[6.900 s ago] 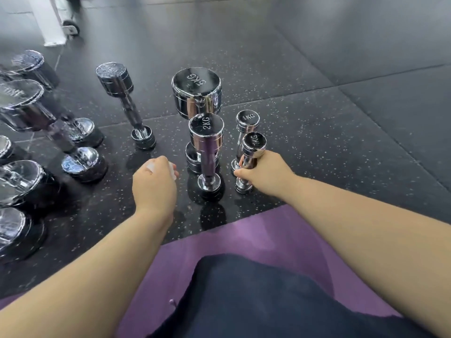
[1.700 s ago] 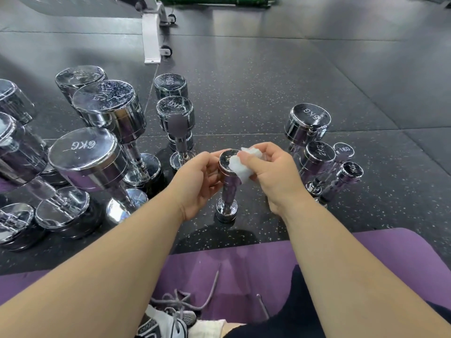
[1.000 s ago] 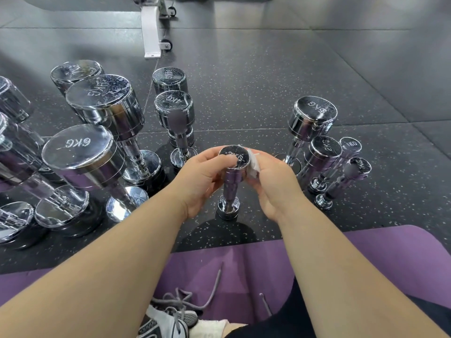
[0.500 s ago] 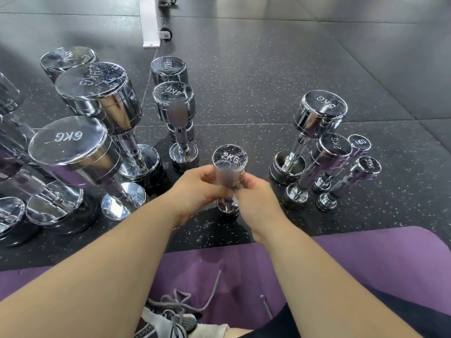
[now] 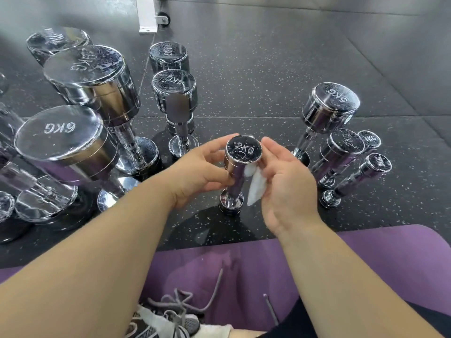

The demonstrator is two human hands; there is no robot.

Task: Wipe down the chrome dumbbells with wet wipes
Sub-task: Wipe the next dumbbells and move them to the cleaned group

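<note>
A chrome 2KG dumbbell [image 5: 238, 167] stands upright on the black floor in front of me. My left hand [image 5: 195, 172] grips the side of its top head and shaft. My right hand [image 5: 285, 184] is at its right side and holds a white wet wipe [image 5: 255, 186] against the chrome, with the wipe's lower end hanging free. To the right stand a 5KG dumbbell [image 5: 327, 111], another 2KG one [image 5: 339, 152] and two 1KG ones [image 5: 358, 176].
Larger chrome dumbbells stand at the left: a 6KG [image 5: 61, 142], a 5KG [image 5: 97, 81] and two 4KG ones [image 5: 175, 96]. A purple mat [image 5: 390, 252] lies under me, with my laced shoe [image 5: 166, 318] on it. A white bench leg with a wheel [image 5: 148, 15] stands at the far back.
My right hand has come up from low on the shaft and opened out, so the wipe shows beside the top head. My left hand keeps its hold.
</note>
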